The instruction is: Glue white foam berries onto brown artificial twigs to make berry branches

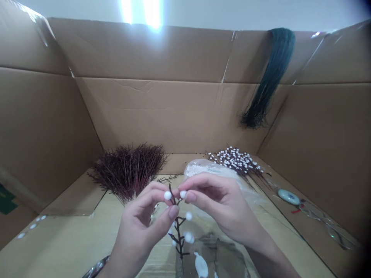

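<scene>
A dark brown artificial twig (179, 235) with short side shoots stands upright in front of me, with several small white balls on its tips. My left hand (142, 224) is closed, pinching the twig near its top between thumb and fingers; one white ball (167, 195) shows at those fingertips. Between the thumb and index finger of my right hand (226, 204) is another white ball (183, 194), held at a shoot near the top of the twig. The fingertips of both hands almost meet there, and they partly hide the upper shoots.
A heap of bare dark twigs (129, 170) lies back left. Behind my right hand are a clear plastic bag (199, 166) and finished-looking white-tipped twigs (237, 160). Glasses (327, 226) and a pale oval object (288, 197) lie right. Dark green strands (274, 73) hang over the cardboard wall (162, 112).
</scene>
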### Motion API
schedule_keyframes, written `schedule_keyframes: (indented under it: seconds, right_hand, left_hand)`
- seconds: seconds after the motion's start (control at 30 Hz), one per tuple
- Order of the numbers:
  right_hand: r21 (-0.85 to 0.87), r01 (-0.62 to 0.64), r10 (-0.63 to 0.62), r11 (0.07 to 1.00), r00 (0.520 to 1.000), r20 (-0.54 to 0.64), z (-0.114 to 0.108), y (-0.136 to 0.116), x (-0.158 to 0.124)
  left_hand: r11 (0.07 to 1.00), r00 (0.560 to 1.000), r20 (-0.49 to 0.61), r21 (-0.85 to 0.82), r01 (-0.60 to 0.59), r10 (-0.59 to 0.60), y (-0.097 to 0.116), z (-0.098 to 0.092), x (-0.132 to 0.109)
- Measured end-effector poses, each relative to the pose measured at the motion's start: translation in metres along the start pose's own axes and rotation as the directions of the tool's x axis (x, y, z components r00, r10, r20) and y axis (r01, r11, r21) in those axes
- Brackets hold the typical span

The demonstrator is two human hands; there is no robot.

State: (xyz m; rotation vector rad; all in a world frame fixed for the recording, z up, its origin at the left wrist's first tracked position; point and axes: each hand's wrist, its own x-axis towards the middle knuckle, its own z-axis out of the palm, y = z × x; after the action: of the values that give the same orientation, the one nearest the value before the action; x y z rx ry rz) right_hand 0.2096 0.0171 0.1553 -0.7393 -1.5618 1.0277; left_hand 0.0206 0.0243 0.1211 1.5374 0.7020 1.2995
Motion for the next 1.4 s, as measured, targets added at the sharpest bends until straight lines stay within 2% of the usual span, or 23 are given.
schedule_keyframes:
  seconds: [0.4, 0.63, 0.97, 1.17, 1.4]
  right_hand:
    - [-0.034, 0.025, -0.027, 0.999, 0.998, -0.062, 0.01, 0.0, 0.0]
    - [-0.089, 0.057, -0.065, 0.994, 0.993, -0.094, 0.012, 0.003, -0.001]
    - [-0.04, 0.076, -0.081, 0.996, 0.986, -0.148, 0.021, 0.007, -0.002]
    - [0.048, 0.088, -0.079, 0.995, 0.984, -0.162, 0.026, 0.011, -0.002]
    - [0.069, 0.083, -0.069, 0.994, 0.98, -0.188, 0.029, 0.014, -0.001]
  left_hand:
    - [1.0, 1.0, -0.012, -0.027, -0.007, 0.007, 0.001, -0.002, 0.002]
    - [1.0, 1.0, -0.017, 0.014, -0.012, 0.012, 0.002, -0.004, 0.0]
    - [0.999, 0.997, -0.074, 0.032, -0.014, 0.016, 0.005, -0.003, 0.001]
    - [0.999, 0.996, -0.089, 0.045, -0.023, 0.027, 0.006, -0.003, 0.0]
    - [0.999, 0.997, -0.081, 0.047, -0.009, 0.012, 0.006, -0.002, 0.001]
